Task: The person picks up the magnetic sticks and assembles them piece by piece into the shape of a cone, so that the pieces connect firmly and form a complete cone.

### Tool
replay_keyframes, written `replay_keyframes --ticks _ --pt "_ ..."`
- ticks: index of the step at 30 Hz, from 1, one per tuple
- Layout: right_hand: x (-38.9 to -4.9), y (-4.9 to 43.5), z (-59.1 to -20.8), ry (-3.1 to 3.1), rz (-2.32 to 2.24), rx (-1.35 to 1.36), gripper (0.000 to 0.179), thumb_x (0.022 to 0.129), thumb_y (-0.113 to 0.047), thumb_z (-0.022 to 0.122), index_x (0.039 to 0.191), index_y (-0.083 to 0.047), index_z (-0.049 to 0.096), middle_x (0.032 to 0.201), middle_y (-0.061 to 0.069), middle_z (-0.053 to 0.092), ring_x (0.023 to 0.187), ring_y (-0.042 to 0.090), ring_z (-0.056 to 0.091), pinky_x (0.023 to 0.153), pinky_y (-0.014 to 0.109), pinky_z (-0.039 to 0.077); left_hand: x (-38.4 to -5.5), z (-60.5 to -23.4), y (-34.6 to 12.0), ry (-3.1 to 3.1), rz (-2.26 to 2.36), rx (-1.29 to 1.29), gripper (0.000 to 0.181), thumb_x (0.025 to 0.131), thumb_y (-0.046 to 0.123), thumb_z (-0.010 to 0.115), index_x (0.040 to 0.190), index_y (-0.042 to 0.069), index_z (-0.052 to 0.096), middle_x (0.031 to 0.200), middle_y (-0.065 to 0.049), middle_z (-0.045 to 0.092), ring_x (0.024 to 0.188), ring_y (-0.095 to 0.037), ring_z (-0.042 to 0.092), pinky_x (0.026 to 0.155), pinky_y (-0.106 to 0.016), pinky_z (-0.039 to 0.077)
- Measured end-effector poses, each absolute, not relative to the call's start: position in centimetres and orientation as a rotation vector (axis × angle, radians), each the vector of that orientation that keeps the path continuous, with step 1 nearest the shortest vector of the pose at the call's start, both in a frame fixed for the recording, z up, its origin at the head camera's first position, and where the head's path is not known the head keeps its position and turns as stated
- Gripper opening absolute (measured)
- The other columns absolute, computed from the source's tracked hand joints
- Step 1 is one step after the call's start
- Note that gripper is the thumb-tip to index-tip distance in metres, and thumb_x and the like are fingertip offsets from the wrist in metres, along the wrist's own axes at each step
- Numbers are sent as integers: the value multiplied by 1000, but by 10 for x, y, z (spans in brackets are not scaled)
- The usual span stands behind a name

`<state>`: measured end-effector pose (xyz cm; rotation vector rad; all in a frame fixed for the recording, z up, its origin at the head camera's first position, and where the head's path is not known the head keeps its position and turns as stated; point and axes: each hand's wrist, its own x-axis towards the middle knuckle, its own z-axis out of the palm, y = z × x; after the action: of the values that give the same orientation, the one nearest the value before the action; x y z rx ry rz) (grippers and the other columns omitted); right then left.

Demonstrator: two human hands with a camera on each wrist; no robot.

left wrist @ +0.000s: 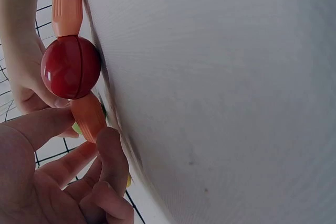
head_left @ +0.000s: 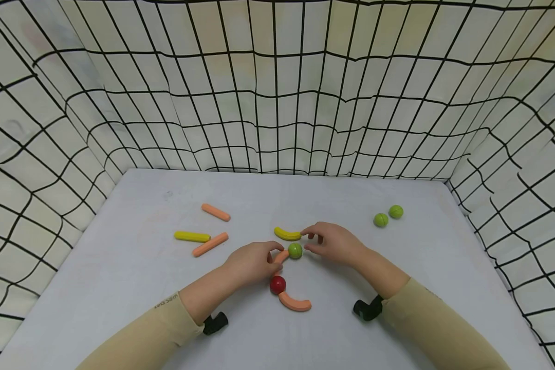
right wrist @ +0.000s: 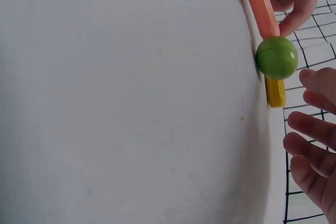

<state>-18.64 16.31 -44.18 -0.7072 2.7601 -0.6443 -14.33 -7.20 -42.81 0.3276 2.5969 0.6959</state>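
My left hand (head_left: 251,263) pinches a curved orange piece (head_left: 282,255) between thumb and fingers. One end of that piece meets a red ball (left wrist: 71,67); its other end meets a green ball (right wrist: 277,57). From the red ball a second curved orange piece (head_left: 296,304) extends to the right, near the front of the table. Just behind the green ball lies a curved yellow piece (head_left: 287,235). To the right of the green ball is my right hand (head_left: 336,244), fingers loosely bent and holding nothing, with a fingertip right at the yellow piece's right end.
On the left of the white table (head_left: 143,205) lie a straight yellow stick (head_left: 191,236) and two straight orange sticks, one near (head_left: 210,244) and one farther back (head_left: 216,211). Two more green balls (head_left: 381,220) sit at the back right. Black netting (head_left: 277,97) surrounds the table's back and sides.
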Motion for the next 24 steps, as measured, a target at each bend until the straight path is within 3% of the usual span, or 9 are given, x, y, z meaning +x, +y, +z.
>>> replay_keyframes --ticks 14,24 --pt "-209 156 -448 2744 -602 -718 34 92 -28 72 125 -21 68 103 -5 63 89 11 56 82 32 49 -142 -428 -73 2597 677 331 44 90 31 73 132 21 61 82 4 61 68 -15 56 60 -32 44" --pt "-217 140 -446 2723 -498 -752 31 91 -27 73 121 -23 71 101 -6 62 81 9 54 76 26 48 -142 -429 -75 2586 693 314 44 90 31 73 132 21 61 82 4 61 68 -16 56 60 -32 44"
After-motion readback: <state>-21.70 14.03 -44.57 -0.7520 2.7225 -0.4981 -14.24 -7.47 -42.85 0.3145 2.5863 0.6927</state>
